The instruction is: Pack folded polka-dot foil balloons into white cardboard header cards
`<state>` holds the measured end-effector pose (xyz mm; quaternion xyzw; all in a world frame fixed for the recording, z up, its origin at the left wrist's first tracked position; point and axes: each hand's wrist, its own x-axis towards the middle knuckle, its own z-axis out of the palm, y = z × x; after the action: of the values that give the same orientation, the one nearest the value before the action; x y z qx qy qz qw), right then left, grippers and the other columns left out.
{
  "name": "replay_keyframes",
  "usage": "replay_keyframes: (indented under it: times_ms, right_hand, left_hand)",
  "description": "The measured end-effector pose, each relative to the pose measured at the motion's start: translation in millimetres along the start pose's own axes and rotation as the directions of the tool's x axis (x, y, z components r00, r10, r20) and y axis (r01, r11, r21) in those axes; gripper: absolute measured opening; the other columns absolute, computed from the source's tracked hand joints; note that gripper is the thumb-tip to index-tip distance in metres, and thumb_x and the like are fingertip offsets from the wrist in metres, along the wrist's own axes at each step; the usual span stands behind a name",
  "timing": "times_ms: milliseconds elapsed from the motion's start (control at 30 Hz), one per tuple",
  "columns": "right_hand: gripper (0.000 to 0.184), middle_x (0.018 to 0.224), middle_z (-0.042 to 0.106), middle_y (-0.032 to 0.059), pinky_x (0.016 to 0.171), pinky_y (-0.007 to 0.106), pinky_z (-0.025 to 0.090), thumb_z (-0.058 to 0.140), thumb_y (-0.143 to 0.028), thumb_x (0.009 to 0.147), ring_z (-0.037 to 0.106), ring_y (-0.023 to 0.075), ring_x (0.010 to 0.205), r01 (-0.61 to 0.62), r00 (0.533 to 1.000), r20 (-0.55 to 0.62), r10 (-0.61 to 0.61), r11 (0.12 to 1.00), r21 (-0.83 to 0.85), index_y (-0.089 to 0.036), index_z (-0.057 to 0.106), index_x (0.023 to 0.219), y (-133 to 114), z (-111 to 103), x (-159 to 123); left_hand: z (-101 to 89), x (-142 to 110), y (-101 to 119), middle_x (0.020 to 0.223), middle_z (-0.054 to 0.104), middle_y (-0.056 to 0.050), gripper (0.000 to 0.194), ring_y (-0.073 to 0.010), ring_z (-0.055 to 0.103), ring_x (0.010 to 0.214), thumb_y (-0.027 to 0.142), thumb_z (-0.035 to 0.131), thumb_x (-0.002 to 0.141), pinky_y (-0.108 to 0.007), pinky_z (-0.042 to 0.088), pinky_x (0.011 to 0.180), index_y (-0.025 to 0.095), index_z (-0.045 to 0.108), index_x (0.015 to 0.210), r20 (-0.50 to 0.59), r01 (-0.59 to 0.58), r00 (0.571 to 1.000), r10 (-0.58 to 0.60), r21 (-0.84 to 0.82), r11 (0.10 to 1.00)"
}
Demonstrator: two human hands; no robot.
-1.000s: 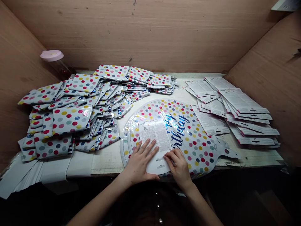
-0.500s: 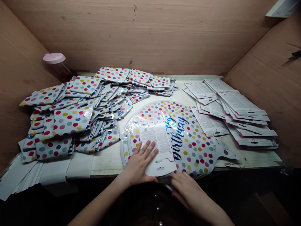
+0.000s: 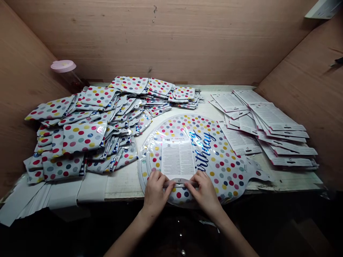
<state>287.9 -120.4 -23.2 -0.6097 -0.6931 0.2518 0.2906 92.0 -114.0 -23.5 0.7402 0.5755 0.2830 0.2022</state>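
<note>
A white printed packet with small text and a barcode lies on a flat foil balloon with coloured dots and blue "birthday" lettering. My left hand pinches the left part of the packet's near edge, thumb and fingers closed on it. On the right part of the same edge, my right hand holds it in a matching pinch. Between the two thumbs the edge looks folded over as a narrow grey-white strip. Fingers hide both near corners of the packet.
Folded dotted foil balloons are heaped at the left. Several printed packets lie in overlapping stacks at the right. White card strips hang over the front left edge. A pink-lidded bottle stands in the back left corner.
My left hand, earlier flat on the packet, now pinches its near edge. My right hand has come up from the table's edge to grip the other side. The packet lies straighter, its near edge folded.
</note>
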Motion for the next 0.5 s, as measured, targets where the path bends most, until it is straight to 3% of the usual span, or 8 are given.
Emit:
replay_keyframes:
  times_ms: [33,100,200,267,333,400,467,500]
  right_hand:
    - [0.020,0.077,0.053,0.0028,0.068,0.036,0.044,0.062,-0.032,0.086,0.052,0.0224,0.077,-0.053,0.997,-0.066,0.049,0.998,-0.047,-0.022,0.052,0.072,1,3,-1]
    - [0.026,0.085,0.054,0.0055,0.071,0.041,0.043,0.069,-0.041,0.078,0.051,0.0265,0.083,-0.158,0.970,-0.204,0.130,0.979,-0.130,-0.022,0.053,0.084,4,8,-2]
    - [0.040,0.092,0.053,0.0091,0.075,0.047,0.043,0.073,-0.051,0.070,0.049,0.0324,0.091,-0.273,0.928,-0.302,0.217,0.949,-0.157,-0.022,0.052,0.089,5,10,-1]
    - [0.035,0.087,0.053,0.0074,0.074,0.046,0.045,0.069,-0.052,0.074,0.050,0.0309,0.089,-0.291,0.928,-0.255,0.272,0.956,-0.036,-0.023,0.050,0.080,-3,5,-1]
    - [0.031,0.082,0.055,0.0048,0.070,0.039,0.048,0.060,-0.051,0.083,0.055,0.0256,0.083,-0.267,0.947,-0.103,0.305,0.922,0.279,-0.023,0.049,0.079,-15,-1,-4]
    - [0.027,0.079,0.059,0.0018,0.062,0.031,0.050,0.054,-0.049,0.089,0.058,0.0186,0.070,-0.260,0.955,0.056,0.292,0.730,0.632,-0.023,0.050,0.089,-27,-4,-8]
    - [0.030,0.079,0.061,-0.0007,0.051,0.025,0.047,0.056,-0.050,0.088,0.055,0.0123,0.055,-0.259,0.947,0.112,0.302,0.507,0.822,-0.023,0.049,0.099,-31,-8,-7]
    - [0.034,0.077,0.062,-0.0016,0.046,0.023,0.045,0.059,-0.051,0.086,0.053,0.0099,0.048,-0.245,0.937,0.090,0.339,0.450,0.859,-0.023,0.048,0.101,-28,-14,-4]
  left_hand:
    - [0.0,2,1,0.085,0.053,-0.005,0.014,-0.0245,0.053,0.083,0.033,0.064,0.084,-0.047,0.049,0.081,0.020,0.057,0.083,-0.032,0.059,0.998,-0.059,0.015,0.998]
    - [-0.4,5,3,0.095,0.054,-0.008,0.032,-0.0286,0.053,0.091,0.036,0.070,0.078,-0.048,0.050,0.079,0.019,0.055,0.101,-0.075,0.173,0.983,-0.169,0.041,0.984]
    - [-1.1,7,4,0.089,0.055,-0.006,0.047,-0.0308,0.054,0.089,0.039,0.072,0.075,-0.049,0.050,0.077,0.019,0.053,0.113,-0.055,0.240,0.970,-0.237,0.057,0.969]
    - [-1.4,7,7,0.092,0.057,-0.008,0.048,-0.0333,0.055,0.093,0.038,0.072,0.074,-0.053,0.048,0.081,0.018,0.054,0.113,-0.077,0.237,0.969,-0.234,0.034,0.971]
    - [-1.6,9,12,0.116,0.055,-0.015,0.067,-0.0373,0.051,0.109,0.039,0.076,0.069,-0.056,0.044,0.092,0.017,0.048,0.125,-0.172,0.232,0.955,-0.240,-0.065,0.971]
    - [-2.0,12,19,0.130,0.051,-0.016,0.088,-0.0367,0.053,0.114,0.042,0.081,0.063,-0.053,0.045,0.095,0.020,0.038,0.136,-0.154,0.276,0.929,-0.335,-0.312,0.909]
    - [-3.4,14,29,0.116,0.063,-0.012,0.089,-0.0297,0.066,0.089,0.044,0.081,0.064,-0.043,0.055,0.075,0.022,0.037,0.137,0.095,0.394,0.903,-0.418,-0.571,0.720]
    - [-4.6,15,34,0.101,0.069,-0.008,0.082,-0.0248,0.068,0.071,0.045,0.078,0.068,-0.037,0.056,0.061,0.023,0.038,0.137,0.228,0.449,0.886,-0.404,-0.642,0.622]
